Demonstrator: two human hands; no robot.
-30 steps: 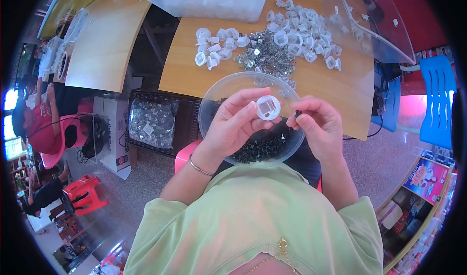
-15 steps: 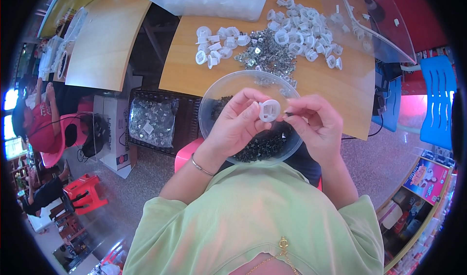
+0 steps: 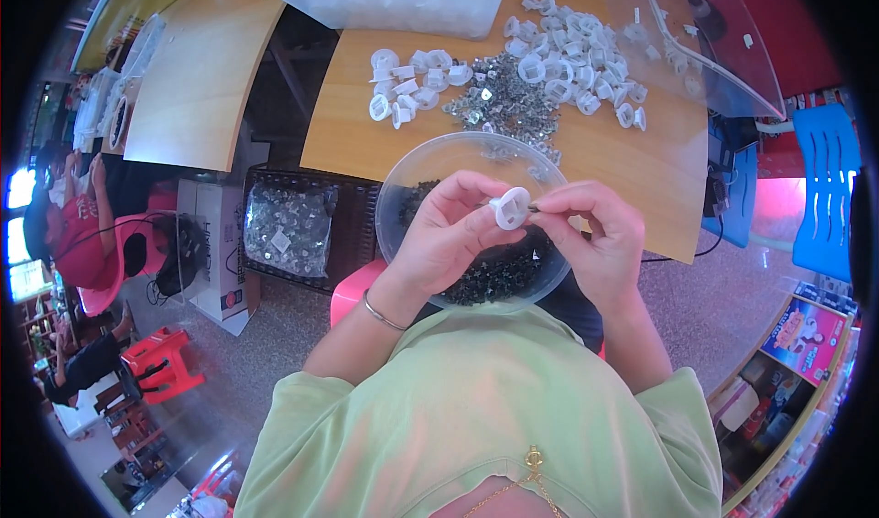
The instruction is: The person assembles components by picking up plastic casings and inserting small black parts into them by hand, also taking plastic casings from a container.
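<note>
Left grip pinched a cap, right grip a tiny part at its face, apparently not yet seated; more caps lay on the counter.

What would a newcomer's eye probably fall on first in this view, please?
Probably the round white part at the centre, held by the left hand, with the right hand pinching a tiny piece beside it. Just beneath is a clear round tub holding small black pieces. Beyond it, a glinting metal heap and many white parts lie on the wooden table.
</note>
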